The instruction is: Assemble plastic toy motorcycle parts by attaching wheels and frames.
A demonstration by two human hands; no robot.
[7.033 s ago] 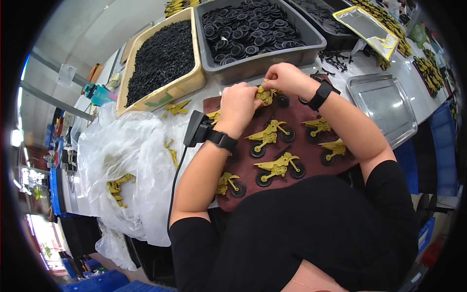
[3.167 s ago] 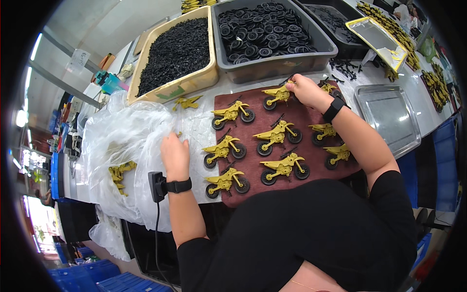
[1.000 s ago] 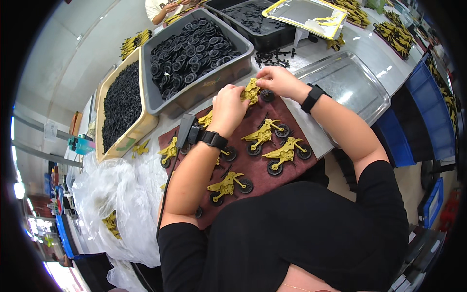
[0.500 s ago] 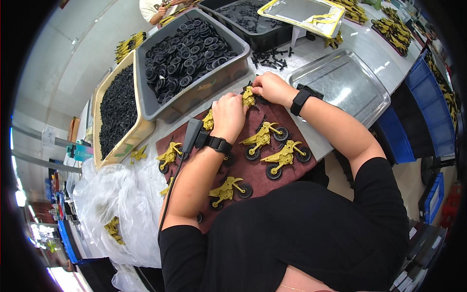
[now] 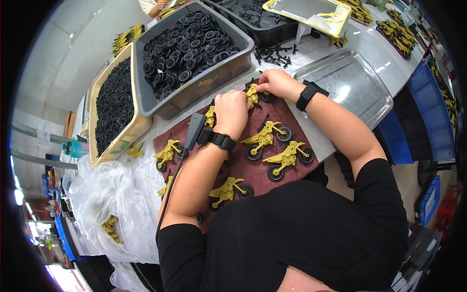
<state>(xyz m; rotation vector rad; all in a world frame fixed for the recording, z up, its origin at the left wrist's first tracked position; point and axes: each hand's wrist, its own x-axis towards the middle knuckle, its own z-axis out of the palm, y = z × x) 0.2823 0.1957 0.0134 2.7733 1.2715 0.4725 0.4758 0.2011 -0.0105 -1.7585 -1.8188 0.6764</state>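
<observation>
Both my hands are closed on a yellow toy motorcycle (image 5: 252, 94) at the far edge of a dark red cloth (image 5: 260, 168). My left hand (image 5: 232, 113) grips it from the left, its fingertips partly hidden behind the back of the hand. From the right, my right hand (image 5: 277, 82) pinches its upper part; a black wheel shows just under that hand. Closer to me on the cloth lie more yellow toy motorcycles with black wheels, among them one at the middle (image 5: 265, 139) and one at the right (image 5: 287, 158). Others lie left of and partly behind my left forearm.
A grey bin (image 5: 209, 80) of black wheels and a cream bin (image 5: 141, 124) of small black parts stand at the far left. Black pieces (image 5: 275, 56) lie loose beyond my hands. A metal tray (image 5: 377, 109) is at the right, clear plastic bags (image 5: 126, 190) at the left.
The view has shifted slightly. My hands stay together at the same toy motorcycle; my right hand's fingers have moved a little over it.
</observation>
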